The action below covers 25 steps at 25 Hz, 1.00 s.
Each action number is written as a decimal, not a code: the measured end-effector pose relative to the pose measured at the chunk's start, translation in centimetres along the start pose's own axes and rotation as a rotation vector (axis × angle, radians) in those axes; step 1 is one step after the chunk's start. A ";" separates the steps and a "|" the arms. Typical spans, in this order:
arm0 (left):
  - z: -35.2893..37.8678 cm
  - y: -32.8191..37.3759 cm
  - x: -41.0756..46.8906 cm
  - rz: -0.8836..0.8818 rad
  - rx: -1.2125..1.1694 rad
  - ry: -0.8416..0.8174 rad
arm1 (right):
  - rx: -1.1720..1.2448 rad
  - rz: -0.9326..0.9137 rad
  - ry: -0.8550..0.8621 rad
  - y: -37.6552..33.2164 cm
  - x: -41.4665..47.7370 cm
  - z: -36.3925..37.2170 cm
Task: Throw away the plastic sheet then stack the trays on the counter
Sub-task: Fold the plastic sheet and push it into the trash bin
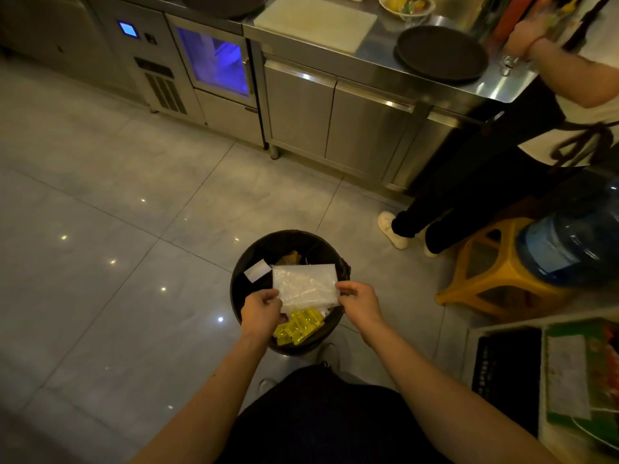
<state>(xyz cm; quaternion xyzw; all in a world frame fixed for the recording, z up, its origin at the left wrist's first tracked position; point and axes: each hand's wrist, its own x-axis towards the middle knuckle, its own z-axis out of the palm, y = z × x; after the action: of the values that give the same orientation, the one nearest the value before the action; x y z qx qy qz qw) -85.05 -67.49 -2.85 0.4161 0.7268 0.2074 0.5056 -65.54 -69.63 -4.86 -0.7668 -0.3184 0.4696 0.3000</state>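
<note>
Plastic sheet [304, 285] pinched by both hands over bin [241, 279], contents half hidden

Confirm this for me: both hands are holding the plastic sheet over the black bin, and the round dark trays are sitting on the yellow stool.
Not quite. The left hand and right hand do hold the plastic sheet over the black bin, but the round dark trays sit on the steel counter, not on the yellow stool. The head view shows this.
</note>
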 end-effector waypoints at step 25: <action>-5.3 -0.8 5.1 0.024 -0.029 0.054 | 0.114 0.111 0.058 -2.7 0.5 5.5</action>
<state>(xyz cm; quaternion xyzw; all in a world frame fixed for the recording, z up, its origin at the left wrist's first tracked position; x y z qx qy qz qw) -90.93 -63.16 -4.13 0.4116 0.7320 0.2351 0.4894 -70.92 -66.73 -5.18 -0.7782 -0.2392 0.4806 0.3259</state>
